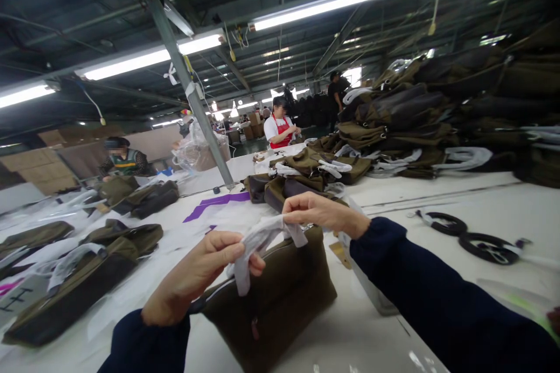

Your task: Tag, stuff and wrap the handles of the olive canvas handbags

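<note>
A dark olive bag (pixel 275 297) stands on the white table (pixel 437 198) right in front of me. A handle wrapped in white paper (pixel 262 239) arches over its top. My left hand (pixel 196 274) pinches the left end of that wrapped handle, fingers closed on the paper. My right hand (pixel 324 213) grips the right end near the bag's top edge, fingers also closed. Both of my sleeves are dark blue.
Olive bags lie at left (pixel 74 285) and in a heap at centre (pixel 315 172); a tall stack (pixel 437 111) fills the right. Coiled black straps (pixel 485 245) lie at right. A purple strip (pixel 216 202) and a slanted steel post (pixel 192 93) stand ahead. Two people work beyond.
</note>
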Demonstrator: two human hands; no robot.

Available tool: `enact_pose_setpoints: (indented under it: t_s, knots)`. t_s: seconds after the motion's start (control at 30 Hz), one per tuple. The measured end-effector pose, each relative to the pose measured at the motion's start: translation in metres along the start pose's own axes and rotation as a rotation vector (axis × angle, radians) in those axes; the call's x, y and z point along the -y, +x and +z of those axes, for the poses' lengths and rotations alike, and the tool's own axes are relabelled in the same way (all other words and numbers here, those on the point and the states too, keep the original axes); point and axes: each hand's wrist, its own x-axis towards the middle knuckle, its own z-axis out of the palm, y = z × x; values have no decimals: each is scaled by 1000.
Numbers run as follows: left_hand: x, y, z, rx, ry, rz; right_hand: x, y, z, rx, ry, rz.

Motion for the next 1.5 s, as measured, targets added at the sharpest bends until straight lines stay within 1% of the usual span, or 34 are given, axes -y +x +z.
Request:
enact_pose_setpoints:
  t_s: [0.1,0.17,0.23,0.3,0.37,0.47,0.5,0.53,0.57,0.6,0.67,0.7,0.73,0.8,0.87,0.93,1.07,1.13,1.17,1.27,1.33,1.37,1.43,1.5]
  knots:
    - [4,-3,3,26,-130,-51,-1,-2,-5,50,68,18]
    - [4,-6,5,39,-131,-82,0,-5,-5,86,87,41]
    - [1,-10,4,-5,-83,-78,4,-10,-4,77,44,40]
    - [-1,-12,2,-112,19,-36,9,-15,-1,8,-54,-3]
    - [-2,-10,-1,-238,176,18,13,-18,4,-72,-168,-65]
    - [-1,-1,-5,-446,427,79,17,-19,11,-151,-264,-122]
    - [-1,3,-5,-499,476,108,17,-18,13,-166,-277,-131]
    - [-2,8,-5,-514,491,134,17,-18,14,-173,-284,-136]
    - [-3,12,-5,-477,470,141,17,-17,15,-173,-287,-140]
    - [-4,16,-4,-388,415,122,16,-17,16,-168,-290,-141]
    - [-8,22,-3,-147,272,37,13,-18,17,-175,-308,-146]
    - [-9,24,-2,-52,210,-12,12,-19,17,-196,-322,-147]
    - [-11,26,-3,11,165,-49,11,-20,17,-223,-338,-146]
    - [-11,28,-4,62,111,-91,10,-22,18,-278,-364,-145]
    - [-9,30,-7,79,60,-139,10,-23,19,-314,-379,-153]
    - [-8,32,-8,70,2,-165,10,-23,20,-337,-401,-170]
    - [-9,36,-1,95,-120,-99,5,-17,19,-376,-403,-155]
    - [-11,37,4,83,-88,-57,1,-13,19,-374,-385,-158]
    - [-12,37,7,55,-46,-44,-1,-11,20,-363,-379,-169]
    - [-17,36,13,-52,80,-23,1,-5,26,-248,-407,-195]
    - [-21,33,14,-114,165,-15,5,0,30,-176,-528,-190]
    - [-22,32,13,-133,217,-19,7,2,31,-169,-628,-190]
    - [-21,27,9,-156,319,-49,9,5,30,-207,-836,-201]
    - [-15,20,4,-162,402,-88,7,6,27,-232,-960,-211]
